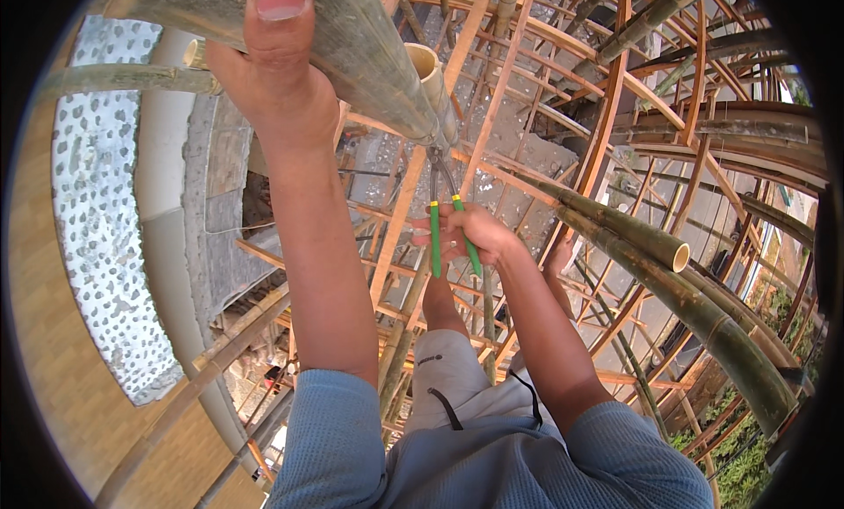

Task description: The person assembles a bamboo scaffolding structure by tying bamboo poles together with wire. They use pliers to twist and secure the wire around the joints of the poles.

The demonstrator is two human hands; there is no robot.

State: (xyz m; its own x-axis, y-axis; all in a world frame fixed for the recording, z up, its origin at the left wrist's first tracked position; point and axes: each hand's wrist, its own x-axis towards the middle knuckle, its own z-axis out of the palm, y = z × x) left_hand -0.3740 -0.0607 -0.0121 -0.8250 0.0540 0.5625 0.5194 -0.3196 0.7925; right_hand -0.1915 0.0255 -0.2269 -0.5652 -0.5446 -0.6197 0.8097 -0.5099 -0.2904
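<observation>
Scanning left to right, I first log a white panel with dark speckles beside the scaffold. Next, the left hand: wrapped partway around a thick bamboo pole, thumb laid along the near side, fingers hidden behind it. A second bamboo piece, hollow end showing, sits just beside that pole. At the pole's lower end I note the green-handled pliers, head up, handles slightly apart; I cannot tell whether their jaws grip anything. The right hand is loosely curled around the handles, fingers partly spread. Farther right, I record bamboo poles running diagonally past a timber lattice.
</observation>
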